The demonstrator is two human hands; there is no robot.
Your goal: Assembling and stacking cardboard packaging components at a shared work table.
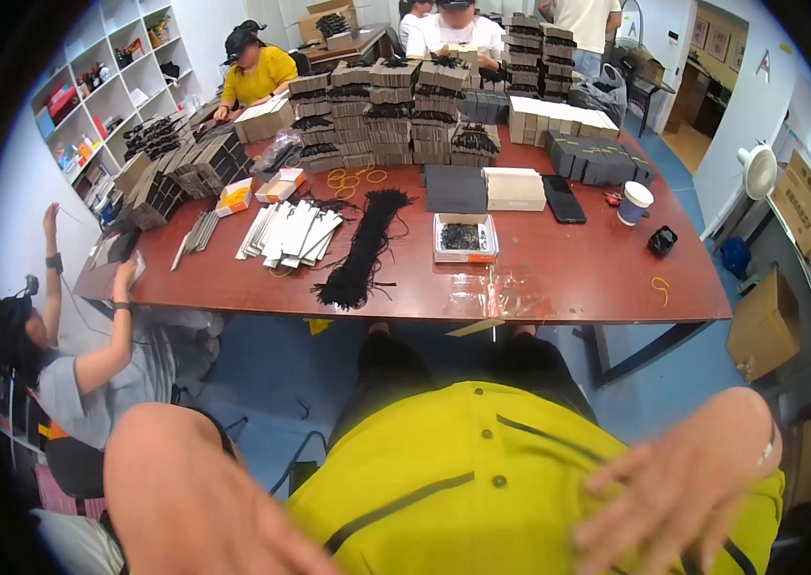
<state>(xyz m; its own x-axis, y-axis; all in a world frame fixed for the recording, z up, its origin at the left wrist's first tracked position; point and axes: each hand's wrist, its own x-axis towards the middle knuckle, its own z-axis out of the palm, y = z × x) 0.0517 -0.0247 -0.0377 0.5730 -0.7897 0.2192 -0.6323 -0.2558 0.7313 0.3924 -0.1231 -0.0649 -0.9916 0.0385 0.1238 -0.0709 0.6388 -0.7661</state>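
Both my hands are raised close in front of my yellow-green buttoned shirt [424, 513], away from the table. My left hand [242, 522] is at the lower left, fingers stretched out and partly cut off by the lower edge. To the right, my right hand [664, 494] hovers at the shirt with its fingers spread and blurred. I see nothing in either hand. Beyond them on the red-brown table [606, 287] lie a bundle of black cords [364, 251], a pile of white strips [288, 233] and a small open box of black bits [464, 254].
Tall stacks of grey-brown cards [391, 110] line the table's far side. A paper cup [634, 203], a black phone [563, 199] and a red-handled tool [493, 295] on clear plastic are on the table. Co-workers sit at the left [103, 355] and far side [266, 75].
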